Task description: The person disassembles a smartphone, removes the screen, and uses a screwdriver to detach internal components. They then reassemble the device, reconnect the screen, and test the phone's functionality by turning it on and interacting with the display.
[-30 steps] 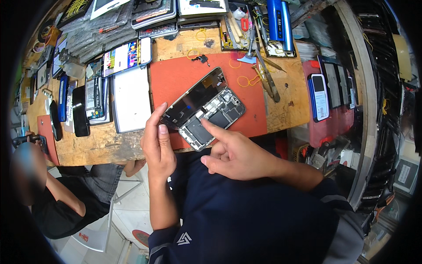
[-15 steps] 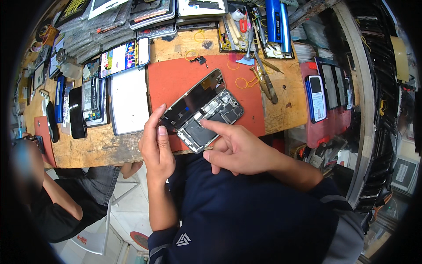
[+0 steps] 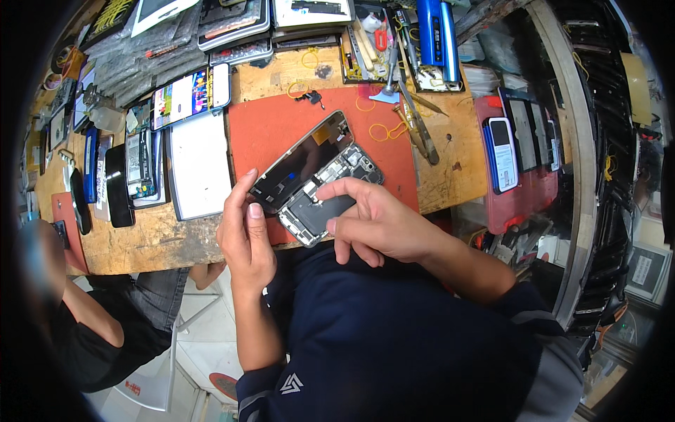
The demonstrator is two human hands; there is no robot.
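Note:
An opened smartphone lies at the front edge of the red mat (image 3: 271, 116), its inner parts exposed. Its screen (image 3: 302, 162) is raised along one long side and leans back from the housing (image 3: 309, 221), dark inner face showing. My left hand (image 3: 246, 246) grips the screen's left end between thumb and fingers. Over the housing, my right hand (image 3: 373, 221) reaches in with a bent index finger, its tip at the small parts beside the black battery. The thumb stands apart from that finger, the others are loosely curled, and no tool shows in this hand.
Behind the mat, a tool tray (image 3: 362, 63) holds tweezers and drivers; more tweezers (image 3: 420, 130) and yellow rubber bands (image 3: 383, 132) lie nearer. Left are a white pad (image 3: 200, 169) and several phones, including one lit (image 3: 191, 97). Another person's arm (image 3: 95, 313) is at lower left.
The whole view has shifted slightly. My right index finger is more bent, with its tip still at the housing's inner parts. My left hand keeps its grip on the raised screen.

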